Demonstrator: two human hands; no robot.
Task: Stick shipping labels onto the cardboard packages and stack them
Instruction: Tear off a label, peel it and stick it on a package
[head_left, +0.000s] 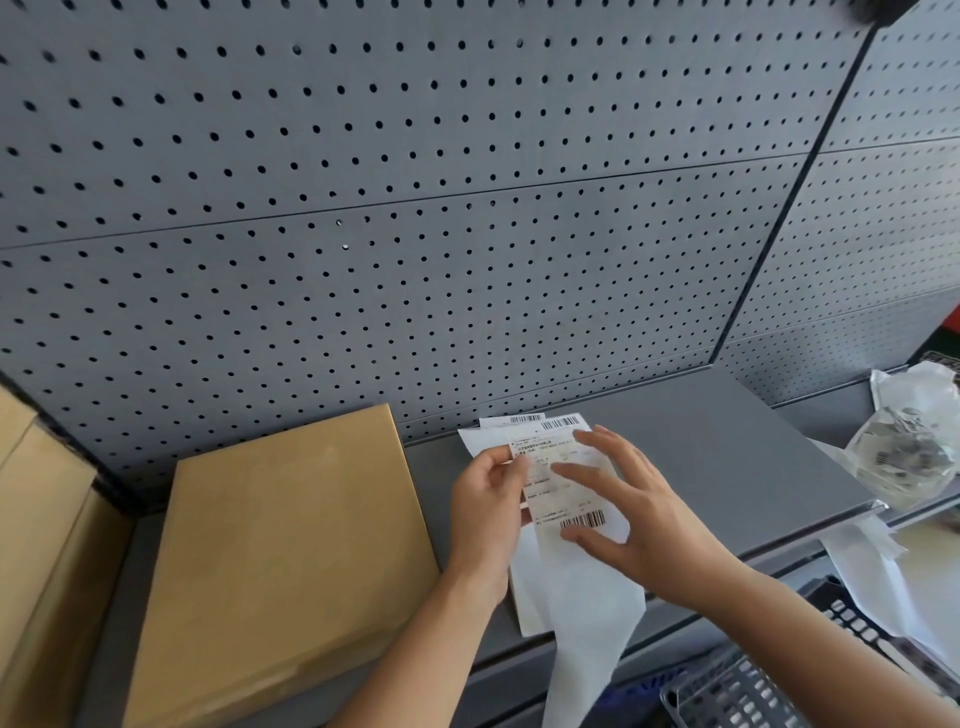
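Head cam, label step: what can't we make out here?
Head view:
White printed shipping label: text too small, blurred; right hand covers part.
Left hand: fingers hidden behind label.
Clear plastic bag: contents blurred, cut by right edge.
Flat tan cardboard package: near end cut by bottom edge.

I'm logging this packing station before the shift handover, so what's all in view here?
cardboard package: one, tan, flat on the shelf, left of the hands
cardboard boxes: at least two, tan, far left, cut off by the frame edge
shipping labels: at least two, white with barcodes, held above the shelf
backing paper: one, white, hanging below the labels
shelf: one, grey, under everything
pegboard: grey panels, back wall
plastic bag: one, clear, holding small grey items, far right
basket: one, grey mesh, lower right
left hand: pinches the labels' left edge
right hand: fingers spread over the top label
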